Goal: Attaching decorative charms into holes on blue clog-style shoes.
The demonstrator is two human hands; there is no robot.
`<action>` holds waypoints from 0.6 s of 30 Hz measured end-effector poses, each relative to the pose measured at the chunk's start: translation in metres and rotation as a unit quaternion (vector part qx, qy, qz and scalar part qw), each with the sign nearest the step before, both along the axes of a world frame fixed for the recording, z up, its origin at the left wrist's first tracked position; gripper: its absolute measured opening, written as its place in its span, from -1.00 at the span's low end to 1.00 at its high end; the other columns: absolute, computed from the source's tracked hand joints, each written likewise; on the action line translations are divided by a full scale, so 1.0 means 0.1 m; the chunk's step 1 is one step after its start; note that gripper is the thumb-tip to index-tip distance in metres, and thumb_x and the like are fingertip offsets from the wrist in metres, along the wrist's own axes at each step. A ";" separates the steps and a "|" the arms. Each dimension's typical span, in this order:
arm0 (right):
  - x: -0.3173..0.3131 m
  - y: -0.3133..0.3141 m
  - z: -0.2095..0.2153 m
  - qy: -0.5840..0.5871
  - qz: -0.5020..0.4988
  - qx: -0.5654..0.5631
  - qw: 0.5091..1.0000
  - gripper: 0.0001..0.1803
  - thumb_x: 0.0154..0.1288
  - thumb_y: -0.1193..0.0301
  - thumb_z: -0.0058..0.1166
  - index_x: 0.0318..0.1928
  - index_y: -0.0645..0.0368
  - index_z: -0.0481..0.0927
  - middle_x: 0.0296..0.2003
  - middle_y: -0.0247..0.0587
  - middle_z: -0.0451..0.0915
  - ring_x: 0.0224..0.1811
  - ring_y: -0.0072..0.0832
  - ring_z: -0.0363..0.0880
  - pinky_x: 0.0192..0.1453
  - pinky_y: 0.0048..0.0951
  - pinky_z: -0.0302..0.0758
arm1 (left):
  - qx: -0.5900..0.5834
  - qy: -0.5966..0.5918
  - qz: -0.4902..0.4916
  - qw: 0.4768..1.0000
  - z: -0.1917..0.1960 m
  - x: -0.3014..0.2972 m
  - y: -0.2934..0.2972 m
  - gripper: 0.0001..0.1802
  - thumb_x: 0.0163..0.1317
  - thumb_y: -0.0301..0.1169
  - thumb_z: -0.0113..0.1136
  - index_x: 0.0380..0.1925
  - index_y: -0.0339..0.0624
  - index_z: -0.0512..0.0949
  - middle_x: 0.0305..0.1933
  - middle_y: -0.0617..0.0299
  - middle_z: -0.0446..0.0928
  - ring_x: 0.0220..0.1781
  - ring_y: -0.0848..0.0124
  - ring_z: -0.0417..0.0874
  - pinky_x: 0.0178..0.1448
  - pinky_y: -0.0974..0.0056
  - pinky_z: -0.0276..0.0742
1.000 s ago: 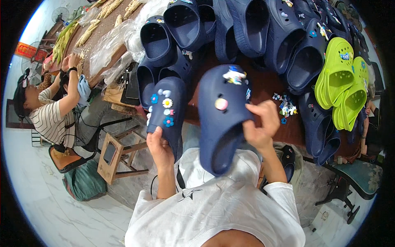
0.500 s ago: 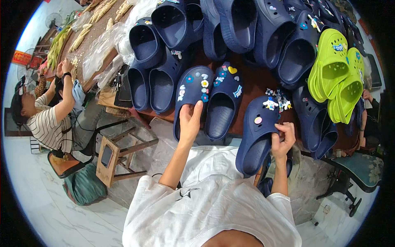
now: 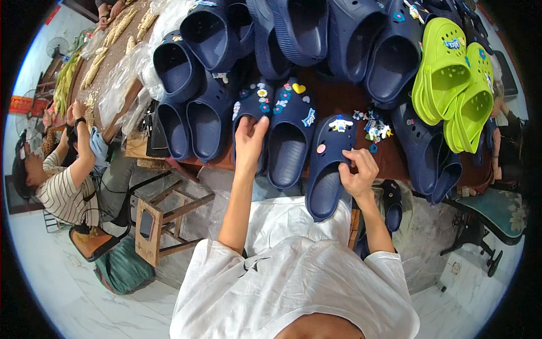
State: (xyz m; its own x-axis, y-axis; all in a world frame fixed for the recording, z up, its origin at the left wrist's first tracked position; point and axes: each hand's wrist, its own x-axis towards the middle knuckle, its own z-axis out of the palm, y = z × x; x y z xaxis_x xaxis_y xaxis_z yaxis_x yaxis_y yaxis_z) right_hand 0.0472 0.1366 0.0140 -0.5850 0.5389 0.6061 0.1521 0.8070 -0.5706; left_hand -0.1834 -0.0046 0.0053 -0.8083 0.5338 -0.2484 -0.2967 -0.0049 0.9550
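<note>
My left hand (image 3: 249, 141) is closed on a navy clog (image 3: 246, 108) at the table's near edge, fingers inside its opening and thumb over the top. Flower charms, one a white daisy, dot its upper. Right beside it lies a matching navy clog (image 3: 288, 152) with a yellow heart and a blue-white charm, touched by neither hand. My right hand (image 3: 360, 172) pinches the opening's right rim of another navy clog (image 3: 326, 192), its heel toward me over my lap. That one bears a white character charm (image 3: 340, 124) and a round pink charm (image 3: 321, 149). Loose charms (image 3: 375, 129) lie beyond it.
Several navy clogs (image 3: 350, 45) crowd the table's far side. Lime-green clogs (image 3: 443, 68) are stacked at right. Corn cobs (image 3: 121, 25) and clear plastic (image 3: 116, 82) cover another table at left, where a person (image 3: 68, 175) sits. A wooden stool (image 3: 149, 226) stands at lower left.
The clog in my right hand has moved left and away, closer to the decorated pair. My left hand's clog has slid slightly away from me. The whole view has shifted a little.
</note>
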 end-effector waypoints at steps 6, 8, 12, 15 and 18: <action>-0.03 -0.03 -0.04 0.013 -0.023 0.018 0.999 -0.77 -0.15 0.54 0.16 -0.35 0.19 0.61 -0.55 -0.18 0.46 -0.57 -0.31 0.40 -0.45 -0.37 0.39 | -0.119 0.328 -0.040 0.936 -0.12 0.29 -0.18 -0.19 0.08 -0.53 0.30 0.34 -0.39 0.16 0.25 -0.22 0.39 0.24 0.07 0.49 0.31 0.18 0.38; 0.00 -0.03 -0.07 0.020 -0.015 0.009 1.000 -0.77 -0.15 0.54 0.16 -0.35 0.19 0.61 -0.55 -0.17 0.46 -0.55 -0.30 0.40 -0.42 -0.35 0.40 | -0.127 0.312 -0.022 0.941 -0.14 0.32 -0.18 -0.25 0.08 -0.62 0.21 0.33 -0.32 0.22 0.23 -0.18 0.41 0.22 0.08 0.52 0.29 0.16 0.40; 0.05 0.04 -0.11 0.021 -0.029 0.006 0.999 -0.77 -0.15 0.55 0.17 -0.34 0.19 0.60 -0.55 -0.19 0.45 -0.55 -0.31 0.38 -0.42 -0.34 0.38 | -0.114 0.360 -0.023 0.926 -0.04 0.40 -0.19 -0.28 0.11 -0.60 0.23 0.32 -0.33 0.24 0.27 -0.12 0.37 0.21 0.11 0.50 0.25 0.18 0.42; 0.09 0.04 -0.13 0.015 -0.038 -0.008 0.999 -0.74 -0.17 0.56 0.18 -0.33 0.20 0.59 -0.54 -0.21 0.45 -0.56 -0.34 0.37 -0.41 -0.36 0.38 | -0.145 0.367 0.016 0.919 0.17 0.67 -0.19 -0.31 0.11 -0.60 0.22 0.29 -0.34 0.27 0.26 -0.07 0.35 0.18 0.16 0.49 0.16 0.20 0.45; 0.09 -0.01 -0.11 0.013 -0.038 -0.030 0.999 -0.73 -0.18 0.57 0.19 -0.32 0.19 0.59 -0.52 -0.21 0.47 -0.55 -0.36 0.38 -0.40 -0.36 0.39 | -0.047 0.350 -0.011 0.936 0.24 0.97 -0.26 -0.42 0.20 -0.61 0.15 0.25 -0.29 0.31 0.24 0.05 0.38 0.17 0.33 0.47 0.17 0.29 0.39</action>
